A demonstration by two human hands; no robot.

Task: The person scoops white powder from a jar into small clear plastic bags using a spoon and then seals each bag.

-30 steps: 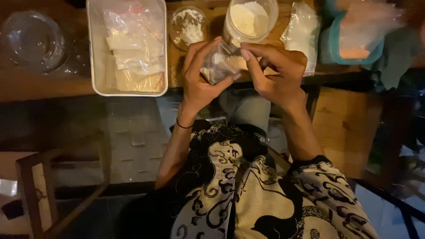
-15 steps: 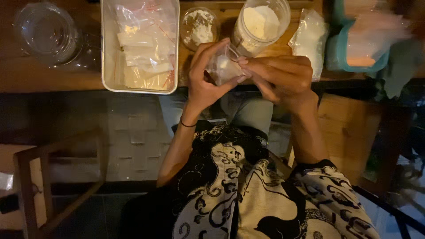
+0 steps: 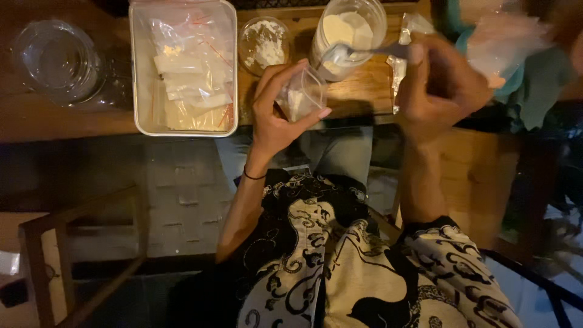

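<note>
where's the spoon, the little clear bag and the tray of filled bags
spoon (image 3: pixel 340 53), head view, on its bowl over the jar's mouth
little clear bag (image 3: pixel 302 97), head view, on its clear front, held in the left hand
tray of filled bags (image 3: pixel 137 79), head view, on its left rim

Left hand (image 3: pixel 276 112) raised, fingers pinched; right hand (image 3: pixel 440 85) closed in grip, blurred.

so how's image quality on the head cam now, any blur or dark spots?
Head view: dim, warm light; right hand and spoon motion-blurred; left hand with small clear bag fairly sharp; floor below table edge falls into deep shadow.
</note>
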